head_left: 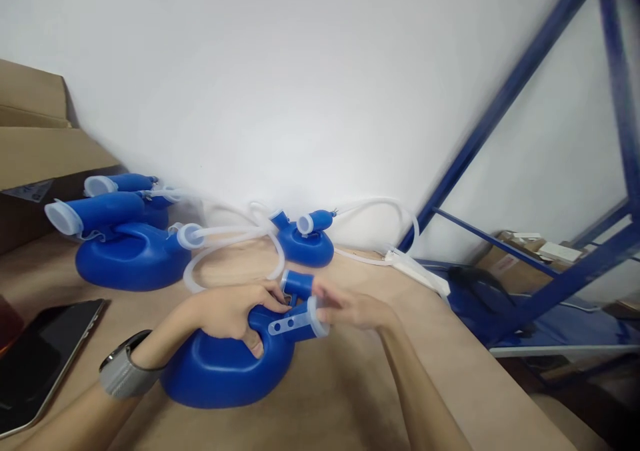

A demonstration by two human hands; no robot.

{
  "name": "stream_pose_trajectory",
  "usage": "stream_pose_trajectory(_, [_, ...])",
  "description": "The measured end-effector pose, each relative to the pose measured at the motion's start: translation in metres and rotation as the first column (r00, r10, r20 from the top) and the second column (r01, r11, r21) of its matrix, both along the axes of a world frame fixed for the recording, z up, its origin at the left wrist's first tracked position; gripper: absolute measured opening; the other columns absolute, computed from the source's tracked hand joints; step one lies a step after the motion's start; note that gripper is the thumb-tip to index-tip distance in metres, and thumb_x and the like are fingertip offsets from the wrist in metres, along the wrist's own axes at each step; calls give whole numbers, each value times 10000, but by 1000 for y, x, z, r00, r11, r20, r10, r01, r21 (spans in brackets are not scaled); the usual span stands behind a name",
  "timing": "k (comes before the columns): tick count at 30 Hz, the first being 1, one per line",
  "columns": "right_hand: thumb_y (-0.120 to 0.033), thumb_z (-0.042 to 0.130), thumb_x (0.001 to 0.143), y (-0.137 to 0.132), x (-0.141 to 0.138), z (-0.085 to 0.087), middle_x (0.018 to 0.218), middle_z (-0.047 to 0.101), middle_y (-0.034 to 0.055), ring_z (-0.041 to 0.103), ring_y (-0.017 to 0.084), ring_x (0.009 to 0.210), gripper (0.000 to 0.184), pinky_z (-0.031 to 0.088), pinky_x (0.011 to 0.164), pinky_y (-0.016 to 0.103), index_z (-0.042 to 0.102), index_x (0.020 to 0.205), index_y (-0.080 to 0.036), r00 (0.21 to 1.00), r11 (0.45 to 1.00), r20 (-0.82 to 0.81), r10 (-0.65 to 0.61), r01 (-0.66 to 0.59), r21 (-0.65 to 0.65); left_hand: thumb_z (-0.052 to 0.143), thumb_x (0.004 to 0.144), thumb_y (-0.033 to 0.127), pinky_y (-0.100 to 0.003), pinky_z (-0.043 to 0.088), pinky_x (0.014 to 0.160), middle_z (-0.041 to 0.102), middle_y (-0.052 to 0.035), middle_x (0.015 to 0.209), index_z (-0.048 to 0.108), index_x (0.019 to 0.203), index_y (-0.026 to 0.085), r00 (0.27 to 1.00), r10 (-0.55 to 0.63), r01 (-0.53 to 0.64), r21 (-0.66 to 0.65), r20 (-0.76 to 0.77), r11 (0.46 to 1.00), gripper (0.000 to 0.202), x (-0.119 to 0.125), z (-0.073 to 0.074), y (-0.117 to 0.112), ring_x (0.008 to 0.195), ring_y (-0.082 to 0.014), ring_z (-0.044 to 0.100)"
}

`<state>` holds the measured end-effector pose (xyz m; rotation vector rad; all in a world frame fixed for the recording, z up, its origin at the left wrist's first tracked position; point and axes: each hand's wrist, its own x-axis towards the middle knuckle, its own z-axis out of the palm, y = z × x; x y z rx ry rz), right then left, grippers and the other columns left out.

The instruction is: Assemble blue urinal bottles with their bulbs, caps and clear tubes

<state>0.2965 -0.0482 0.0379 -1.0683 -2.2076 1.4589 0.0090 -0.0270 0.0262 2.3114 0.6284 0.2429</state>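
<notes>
A blue plastic urinal bottle [225, 377] lies on its side on the wooden table in front of me. My left hand [237, 314] is wrapped round its handle, thumb over the near side. At the bottle's neck, the fingers of my right hand [350, 307] pinch a translucent cap [316, 317] on the mouth. A strap with two holes runs from that cap along the neck. Just behind it, a short blue tubular piece [299, 283] shows beside my right fingertips; how it joins the bottle is hidden.
More blue bottles with white hoses stand at the left [133, 257] and by the wall [313, 247]. A tablet [45, 357] lies at the left, below a cardboard box [45, 151]. A white power strip [420, 274] and blue metal frame [500, 97] are at the right.
</notes>
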Motion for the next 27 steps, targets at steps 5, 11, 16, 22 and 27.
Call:
stream_pose_trajectory(5, [-702,669,878,-15,3,2,909,529,-23,530,173,830,519,480,775,325,453,1029,-255,993,994,34,-112,113,-14,912,640,629,-468,394,1181,620,-64,1447,712,1345,314,1000,19,-19,10,-16,1000,798,-4,-1,2,1327,-365,564])
stream_pose_trajectory(11, [-434,662,974,-49,-12,42,1374,629,65,560,265,1264,330,425,1105,427,624,1262,-275,965,852,109,-239,155,500,571,976,649,-403,418,1166,649,-83,1464,722,1333,267,1000,-5,6,-47,30,999,544,-3,9,-2,1343,-301,585])
stream_pose_trajectory(16, [-510,635,993,-62,-49,35,1366,676,61,606,274,1257,414,449,1057,400,635,1349,-299,952,827,188,-242,102,553,544,1019,564,-359,462,1102,722,-80,1363,745,1274,229,1000,19,-19,-9,0,1000,466,1,20,-13,1278,-289,634])
stream_pose_trajectory(22, [-270,553,1011,-53,-65,20,1022,754,42,672,227,929,170,439,802,328,714,1047,-230,846,814,431,-314,6,582,440,1052,547,-350,456,1075,718,-43,1325,707,1254,260,987,128,-133,-46,-94,990,441,1,27,-27,1240,-267,635])
stream_pose_trajectory(27, [-231,564,986,-52,-60,23,1034,748,43,652,208,915,114,395,761,297,674,992,-201,851,842,422,-311,40,539,552,992,408,-348,492,970,713,-63,1173,661,1167,227,990,126,-119,103,-61,988,275,9,18,-28,1087,-256,659])
